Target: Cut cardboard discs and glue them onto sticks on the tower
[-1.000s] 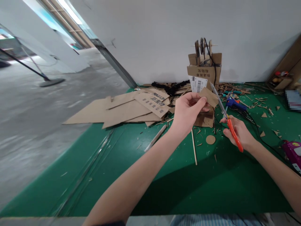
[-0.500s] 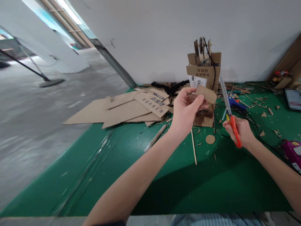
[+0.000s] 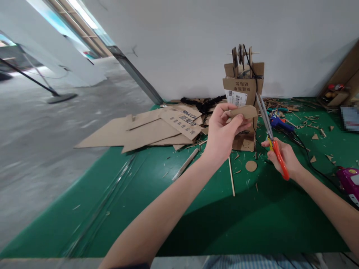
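Between thumb and fingers, my left hand [image 3: 223, 130] pinches a small piece of cardboard [image 3: 247, 111] above the table. My right hand [image 3: 287, 155] is closed round the orange and yellow handles of a pair of scissors [image 3: 266, 116]. The blades point up, slightly parted, with their tips just right of the cardboard piece and apart from it. Behind the left hand stands a cardboard box [image 3: 244, 84] with a wheel on a stick axle at its top and a black cord. A round cardboard disc [image 3: 251, 166] lies below the hands.
Cardboard sheets [image 3: 154, 132] overlap at the left of the green table [image 3: 134, 209]. A thin wooden stick [image 3: 231, 175] and a pale rod [image 3: 185, 164] lie in the middle. To the right are a blue glue gun [image 3: 282, 124], cardboard scraps and a purple device [image 3: 347, 179].
The cardboard piece has tilted in my left hand and shows a narrower face. My right hand has brought the scissors slightly left, and their blades have parted.
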The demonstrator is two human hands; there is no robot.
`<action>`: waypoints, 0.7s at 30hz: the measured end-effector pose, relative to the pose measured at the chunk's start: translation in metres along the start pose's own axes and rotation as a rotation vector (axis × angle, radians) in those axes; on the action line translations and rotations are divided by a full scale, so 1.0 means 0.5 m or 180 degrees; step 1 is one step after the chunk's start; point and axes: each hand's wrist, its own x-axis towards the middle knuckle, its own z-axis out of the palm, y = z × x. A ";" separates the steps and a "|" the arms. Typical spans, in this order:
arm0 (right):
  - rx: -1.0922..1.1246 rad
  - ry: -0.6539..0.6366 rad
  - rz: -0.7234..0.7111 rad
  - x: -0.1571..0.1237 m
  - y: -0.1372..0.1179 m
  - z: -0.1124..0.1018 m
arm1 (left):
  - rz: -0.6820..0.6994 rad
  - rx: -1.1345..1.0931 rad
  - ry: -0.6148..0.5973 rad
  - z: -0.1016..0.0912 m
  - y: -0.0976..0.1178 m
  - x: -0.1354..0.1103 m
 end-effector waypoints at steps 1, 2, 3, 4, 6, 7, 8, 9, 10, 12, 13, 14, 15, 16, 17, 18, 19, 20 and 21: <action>0.0037 -0.0018 0.0053 0.000 0.000 0.001 | -0.0068 -0.0038 0.0018 0.001 0.002 -0.001; 0.0071 -0.0035 0.0101 -0.001 0.001 0.002 | -0.0145 -0.0085 0.0033 0.001 0.002 -0.001; 0.0100 -0.0051 0.0135 -0.001 0.001 0.004 | -0.0235 -0.0133 0.0043 0.001 0.002 -0.001; 0.0126 -0.0056 0.0158 -0.001 0.001 0.005 | -0.0328 -0.0183 0.0059 0.001 0.001 -0.002; 0.0154 -0.0042 0.0176 -0.002 -0.001 0.007 | -0.0501 -0.0306 0.0104 0.002 -0.004 -0.002; 0.0142 -0.0038 0.0176 -0.003 -0.002 0.008 | -0.0562 -0.0375 0.0130 0.003 -0.007 -0.003; 0.0115 -0.0038 0.0174 -0.003 -0.004 0.009 | -0.0604 -0.0432 0.0147 0.004 -0.010 -0.003; 0.0080 -0.0040 0.0170 -0.003 -0.006 0.009 | -0.0616 -0.0474 0.0159 0.006 -0.014 -0.004; 0.0042 -0.0038 0.0158 -0.004 -0.007 0.009 | -0.0597 -0.0497 0.0170 0.007 -0.016 -0.005; -0.0023 -0.0022 0.0142 -0.005 -0.010 0.009 | -0.0493 -0.0495 0.0198 0.010 -0.019 -0.007; -0.0042 -0.0013 0.0136 -0.005 -0.010 0.010 | -0.0437 -0.0481 0.0208 0.011 -0.020 -0.008; -0.0057 -0.0012 0.0132 -0.005 -0.011 0.010 | -0.0389 -0.0463 0.0214 0.013 -0.019 -0.009; -0.0072 -0.0024 0.0130 -0.005 -0.012 0.010 | -0.0355 -0.0434 0.0211 0.014 -0.019 -0.010; -0.0085 -0.0042 0.0134 -0.006 -0.012 0.010 | -0.0344 -0.0388 0.0197 0.014 -0.018 -0.011; -0.0097 -0.0067 0.0141 -0.006 -0.013 0.010 | -0.0352 -0.0332 0.0175 0.015 -0.018 -0.012; -0.0109 -0.0087 0.0148 -0.006 -0.013 0.011 | -0.0371 -0.0270 0.0147 0.016 -0.018 -0.013; -0.0123 -0.0101 0.0159 -0.005 -0.014 0.011 | -0.0393 -0.0214 0.0116 0.016 -0.019 -0.014; -0.0133 -0.0110 0.0172 -0.005 -0.015 0.010 | -0.0413 -0.0165 0.0084 0.016 -0.020 -0.014; -0.0132 -0.0113 0.0185 -0.005 -0.015 0.010 | -0.0422 -0.0122 0.0054 0.015 -0.021 -0.015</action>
